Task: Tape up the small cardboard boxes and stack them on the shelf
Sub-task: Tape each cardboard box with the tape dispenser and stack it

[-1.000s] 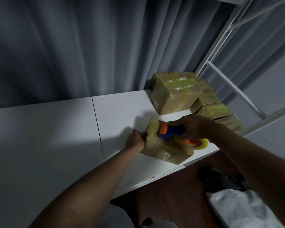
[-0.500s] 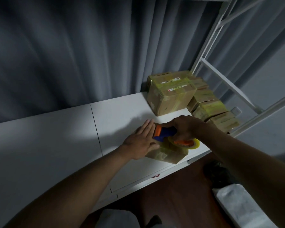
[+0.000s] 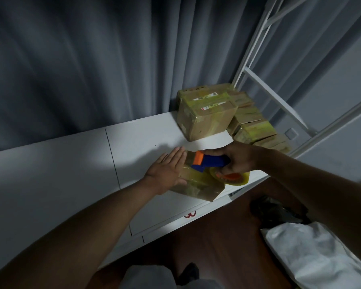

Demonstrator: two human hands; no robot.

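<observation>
At the near right edge of the white surface (image 3: 75, 176), the right hand (image 3: 239, 161) is clamping its grip round the blue-and-orange tape dispenser (image 3: 208, 163), running it over the small cardboard box (image 3: 198, 187). The left hand (image 3: 165, 174) is pressing flat, fingers straight, on the box's left side. Farther right, the taped boxes (image 3: 208, 117) are sitting stacked. The box is sitting close to the edge; a hard pull could probably drag it off.

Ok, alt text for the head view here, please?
A person's left hand presses flat on a small cardboard box while the right hand runs a blue-and-orange tape dispenser over it; taped boxes sit behind on the white shelf.
</observation>
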